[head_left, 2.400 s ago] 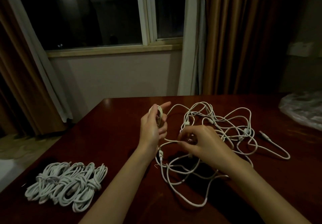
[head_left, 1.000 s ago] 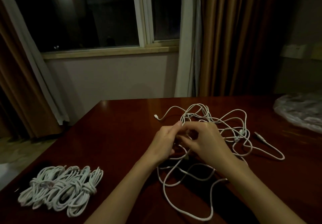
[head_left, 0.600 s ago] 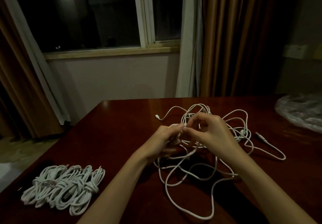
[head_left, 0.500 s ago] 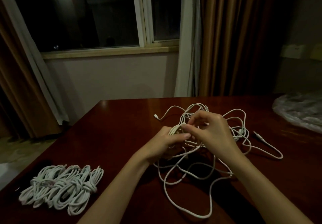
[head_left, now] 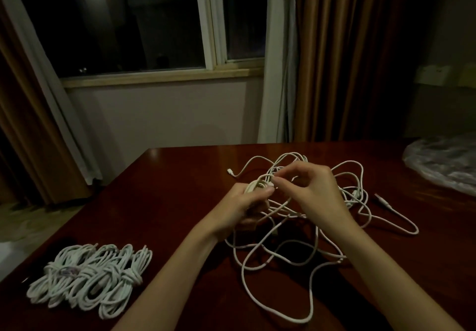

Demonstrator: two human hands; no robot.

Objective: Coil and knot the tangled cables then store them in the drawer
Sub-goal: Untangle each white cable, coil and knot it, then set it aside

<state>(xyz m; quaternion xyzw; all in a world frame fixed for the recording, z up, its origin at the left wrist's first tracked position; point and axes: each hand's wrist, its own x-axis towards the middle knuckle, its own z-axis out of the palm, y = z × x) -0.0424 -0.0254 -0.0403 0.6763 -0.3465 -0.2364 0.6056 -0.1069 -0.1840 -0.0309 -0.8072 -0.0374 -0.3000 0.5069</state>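
Head view: left hand (head_left: 240, 208) grips a half-wound coil (head_left: 257, 186), right hand (head_left: 313, 191) pinches its cable; knotted bundles (head_left: 90, 283) wait finished on the table (head_left: 180, 176), a tangle (head_left: 322, 227) remains, no drawer visible

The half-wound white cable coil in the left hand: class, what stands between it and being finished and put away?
The small white cable coil, gripped by the left hand, still trails into the loose white cable tangle on the dark red table; the right hand pinches a strand. No drawer is visible.
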